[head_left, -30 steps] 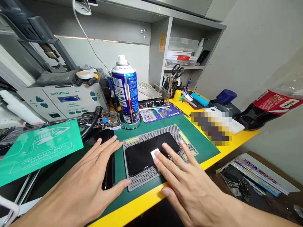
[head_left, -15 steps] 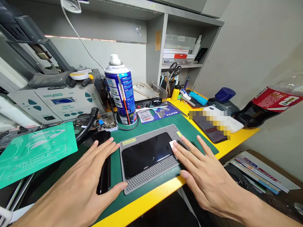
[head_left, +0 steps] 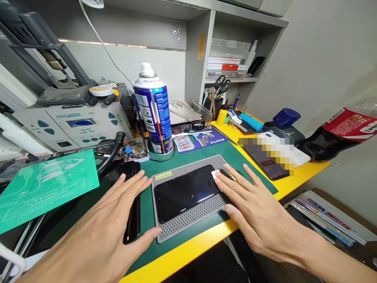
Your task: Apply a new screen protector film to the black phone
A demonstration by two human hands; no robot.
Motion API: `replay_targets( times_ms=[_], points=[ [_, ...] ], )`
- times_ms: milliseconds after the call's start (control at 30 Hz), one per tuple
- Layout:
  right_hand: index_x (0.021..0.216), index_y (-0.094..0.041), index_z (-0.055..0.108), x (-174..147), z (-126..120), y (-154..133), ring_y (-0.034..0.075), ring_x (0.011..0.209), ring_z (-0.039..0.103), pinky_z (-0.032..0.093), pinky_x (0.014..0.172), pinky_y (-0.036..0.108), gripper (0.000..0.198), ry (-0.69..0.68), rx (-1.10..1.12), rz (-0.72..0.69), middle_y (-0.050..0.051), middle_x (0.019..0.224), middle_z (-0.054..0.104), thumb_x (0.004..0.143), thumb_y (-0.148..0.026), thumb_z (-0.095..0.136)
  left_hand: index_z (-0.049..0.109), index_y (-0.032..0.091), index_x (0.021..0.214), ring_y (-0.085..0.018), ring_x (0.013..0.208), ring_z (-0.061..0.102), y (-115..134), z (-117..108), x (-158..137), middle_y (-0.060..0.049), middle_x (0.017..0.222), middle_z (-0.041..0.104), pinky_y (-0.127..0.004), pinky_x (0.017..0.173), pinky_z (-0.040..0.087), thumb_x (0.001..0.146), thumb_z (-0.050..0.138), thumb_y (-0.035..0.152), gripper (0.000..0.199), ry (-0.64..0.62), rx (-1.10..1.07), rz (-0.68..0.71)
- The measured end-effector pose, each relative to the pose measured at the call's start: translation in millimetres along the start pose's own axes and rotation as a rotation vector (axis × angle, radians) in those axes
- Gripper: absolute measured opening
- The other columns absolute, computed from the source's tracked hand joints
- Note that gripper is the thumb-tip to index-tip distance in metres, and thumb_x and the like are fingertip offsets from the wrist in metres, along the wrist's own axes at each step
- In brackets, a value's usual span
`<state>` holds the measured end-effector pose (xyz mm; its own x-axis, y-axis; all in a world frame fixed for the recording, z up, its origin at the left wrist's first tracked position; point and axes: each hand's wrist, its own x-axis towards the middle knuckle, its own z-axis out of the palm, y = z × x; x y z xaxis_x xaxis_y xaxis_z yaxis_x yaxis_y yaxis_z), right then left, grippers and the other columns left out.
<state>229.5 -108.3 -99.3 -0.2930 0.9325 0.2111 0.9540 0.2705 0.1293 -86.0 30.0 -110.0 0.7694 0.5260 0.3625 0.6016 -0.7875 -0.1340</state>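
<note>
Head view. Checked containers first. Noted at back of bench 1 black mesh cup (head_left: 217, 109), holding 1 pair of scissors (head_left: 218, 92) among other tools. Noted on shelf (head_left: 196, 72) above: 2 clear boxes (head_left: 229, 48), with white and red boxes (head_left: 225, 65) stacked between; cannot make out contents. Noted at far right 1 bottle (head_left: 347, 125), tilted in view, holding dark liquid in lower part. Noted behind phone 1 spray can (head_left: 154, 118), upright; cannot see inside.

Found phone (head_left: 187, 192) lying screen up on grey mat (head_left: 179, 228), in turn lying on green mat (head_left: 235, 155). Read long axis as running from lower left to upper right, roughly along length of grey mat. Cannot tell top end from bottom.

Found right hand (head_left: 259, 220) unclenched, with fingers extended and thumb apart, resting fingertips on small white pad (head_left: 214, 173) at right end of phone. Found left hand (head_left: 104, 218) spread wide, with thumb tip at near left corner of grey mat and fingers near dark glossy object (head_left: 133, 220); cannot confirm contact.
</note>
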Motion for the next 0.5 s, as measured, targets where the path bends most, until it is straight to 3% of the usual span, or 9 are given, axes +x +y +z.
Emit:
replay_targets(
  times_ms=[267, 500],
  points=[
    [0.155, -0.007, 0.039, 17.1, -3.3, -32.7, 0.036, 0.155, 0.021, 0.011, 0.126, 0.066, 0.059, 0.028, 0.113, -0.085, 0.009, 0.163, 0.036, 0.101, -0.029, 0.047, 0.041, 0.014, 0.147, -0.042, 0.139, 0.049, 3.1, -9.1, 4.6, -0.021, 0.148, 0.054, -0.060, 0.097, 0.059, 0.086, 0.056, 0.068, 0.083, -0.006, -0.047, 0.005],
    [0.156, -0.008, 0.038, 39.9, -4.6, -72.0, 0.034, 0.156, 0.015, 0.007, 0.125, 0.065, 0.057, -0.031, 0.320, -0.175, 0.010, 0.164, 0.033, 0.105, -0.034, 0.037, 0.042, 0.011, 0.145, -0.043, 0.134, 0.054, 1.9, -8.5, 3.5, -0.024, 0.145, 0.057, -0.059, 0.096, 0.059, 0.086, 0.059, 0.063, 0.080, 0.044, -0.053, 0.035]
  ],
)
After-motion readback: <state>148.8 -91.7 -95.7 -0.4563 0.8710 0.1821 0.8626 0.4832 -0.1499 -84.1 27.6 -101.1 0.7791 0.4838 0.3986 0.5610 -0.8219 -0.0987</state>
